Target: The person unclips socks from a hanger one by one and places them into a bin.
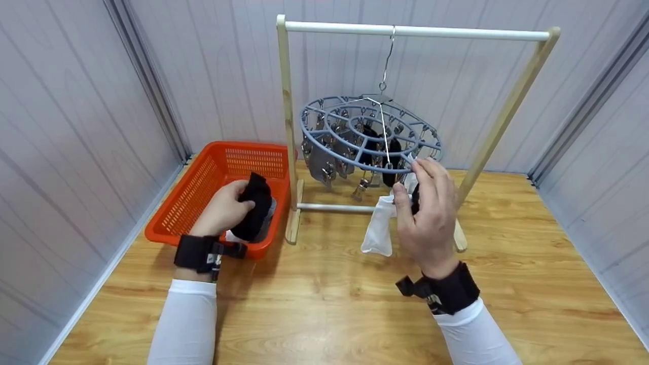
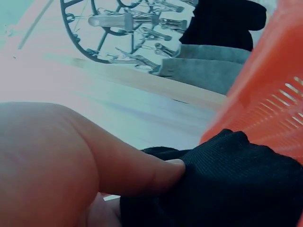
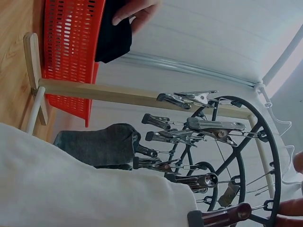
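In the head view my left hand (image 1: 223, 208) pinches a black sock (image 1: 255, 208) over the orange basket (image 1: 177, 215), thumb on top of the cloth. The left wrist view shows my thumb pressed against the sock's knit fabric (image 2: 236, 179). My right hand (image 1: 428, 213) is at the near right rim of a round blue-grey clip hanger (image 1: 337, 154), fingers fairly straight and thumb apart. Beside the thumb hangs a white sock (image 1: 379, 228). In the right wrist view another white sock (image 3: 90, 184) fills the lower left, near a clip with a brown end (image 3: 227, 215).
A wooden stand with a white top bar (image 1: 456, 33) carries the tilted hanger by a wire hook (image 1: 389, 56). Grey socks (image 1: 320, 162) and black socks (image 1: 393, 157) hang from its metal clips (image 1: 361, 188). More cloth lies in the basket, and panelled walls surround the wooden table (image 1: 324, 314).
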Available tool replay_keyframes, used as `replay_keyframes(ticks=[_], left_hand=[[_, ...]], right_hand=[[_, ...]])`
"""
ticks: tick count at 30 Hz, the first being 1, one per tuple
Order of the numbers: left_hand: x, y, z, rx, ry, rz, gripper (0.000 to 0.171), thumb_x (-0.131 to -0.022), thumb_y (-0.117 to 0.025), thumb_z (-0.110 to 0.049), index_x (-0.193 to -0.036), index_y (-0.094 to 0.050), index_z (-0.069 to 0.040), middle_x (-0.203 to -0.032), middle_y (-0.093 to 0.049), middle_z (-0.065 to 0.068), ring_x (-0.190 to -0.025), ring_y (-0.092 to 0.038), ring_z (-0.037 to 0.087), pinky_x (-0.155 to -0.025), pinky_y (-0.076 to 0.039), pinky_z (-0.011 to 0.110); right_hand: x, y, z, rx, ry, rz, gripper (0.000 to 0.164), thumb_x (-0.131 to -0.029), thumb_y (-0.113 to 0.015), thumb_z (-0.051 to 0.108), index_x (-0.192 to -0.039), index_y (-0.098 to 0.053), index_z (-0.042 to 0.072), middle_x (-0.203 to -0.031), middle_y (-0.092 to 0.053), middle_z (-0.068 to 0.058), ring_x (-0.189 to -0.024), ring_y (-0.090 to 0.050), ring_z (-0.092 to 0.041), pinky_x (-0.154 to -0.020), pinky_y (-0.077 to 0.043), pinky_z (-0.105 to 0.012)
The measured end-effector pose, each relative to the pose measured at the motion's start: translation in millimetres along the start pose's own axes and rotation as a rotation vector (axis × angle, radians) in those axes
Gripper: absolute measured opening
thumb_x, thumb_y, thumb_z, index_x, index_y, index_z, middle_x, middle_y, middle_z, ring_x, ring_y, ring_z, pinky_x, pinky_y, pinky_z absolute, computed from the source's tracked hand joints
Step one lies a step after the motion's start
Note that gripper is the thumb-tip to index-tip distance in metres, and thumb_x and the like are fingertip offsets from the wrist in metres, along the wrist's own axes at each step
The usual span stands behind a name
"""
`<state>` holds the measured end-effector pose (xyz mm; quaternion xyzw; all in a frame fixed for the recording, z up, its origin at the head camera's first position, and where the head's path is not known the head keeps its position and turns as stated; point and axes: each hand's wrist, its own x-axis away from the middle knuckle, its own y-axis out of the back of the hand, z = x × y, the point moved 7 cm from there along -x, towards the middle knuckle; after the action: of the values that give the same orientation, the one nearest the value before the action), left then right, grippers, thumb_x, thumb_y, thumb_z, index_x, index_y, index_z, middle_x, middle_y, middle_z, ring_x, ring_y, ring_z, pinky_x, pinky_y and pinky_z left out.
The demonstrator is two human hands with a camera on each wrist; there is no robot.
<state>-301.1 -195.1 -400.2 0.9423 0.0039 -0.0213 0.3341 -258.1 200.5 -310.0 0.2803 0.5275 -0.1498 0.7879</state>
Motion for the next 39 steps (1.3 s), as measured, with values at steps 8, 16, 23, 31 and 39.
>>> replay_keyframes(ticks=[8,16,23,31,39], left_hand=[[3.6,1.0,2.1,-0.117,0.102,0.001,0.063,-0.110,-0.068,-0.025,-0.161,-0.049,0.007,-0.146,-0.064,0.031,-0.130,-0.064,0.045,-0.113,-0.050,0.061],[9.1,5.7,-22.9,-0.105,0.026,-0.140,0.052,-0.106,-0.070,-0.024,-0.149,-0.062,0.005,-0.140,-0.069,0.030,-0.132,-0.065,0.045,-0.114,-0.048,0.060],[13.5,-20.8,-58.1,0.038,-0.138,-0.047,0.044,-0.107,-0.077,-0.024,-0.144,-0.069,-0.001,-0.129,-0.075,0.017,-0.117,-0.069,0.034,-0.104,-0.054,0.052],[20.9,-78.7,-91.9,0.148,-0.224,0.095,0.051,-0.103,-0.083,-0.029,-0.147,-0.068,-0.007,-0.130,-0.076,0.006,-0.121,-0.071,0.026,-0.104,-0.058,0.049],[18.8,-116.6,-99.3,0.145,-0.285,0.053,0.076,-0.100,-0.086,-0.035,-0.159,-0.053,-0.001,-0.154,-0.063,0.019,-0.139,-0.063,0.035,-0.112,-0.054,0.051]], right_hand=[[4,1,6,-0.026,0.004,-0.003,0.049,-0.105,-0.070,0.019,-0.145,-0.064,-0.010,-0.145,-0.063,-0.028,-0.140,-0.056,-0.042,-0.125,-0.036,-0.052],[6,3,14,-0.111,0.029,0.006,0.047,-0.111,-0.066,0.024,-0.146,-0.066,-0.008,-0.147,-0.064,-0.025,-0.139,-0.058,-0.041,-0.123,-0.040,-0.048],[3,8,17,-0.149,0.067,-0.020,0.041,-0.110,-0.064,0.014,-0.143,-0.067,-0.008,-0.145,-0.066,-0.025,-0.137,-0.060,-0.041,-0.123,-0.042,-0.046],[-1,8,1,-0.037,-0.016,-0.027,0.041,-0.109,-0.065,0.013,-0.143,-0.066,-0.010,-0.147,-0.064,-0.027,-0.142,-0.056,-0.043,-0.127,-0.036,-0.050],[-1,2,-3,0.037,-0.029,-0.027,0.043,-0.110,-0.066,0.021,-0.139,-0.068,-0.012,-0.146,-0.064,-0.028,-0.142,-0.055,-0.046,-0.127,-0.034,-0.054]])
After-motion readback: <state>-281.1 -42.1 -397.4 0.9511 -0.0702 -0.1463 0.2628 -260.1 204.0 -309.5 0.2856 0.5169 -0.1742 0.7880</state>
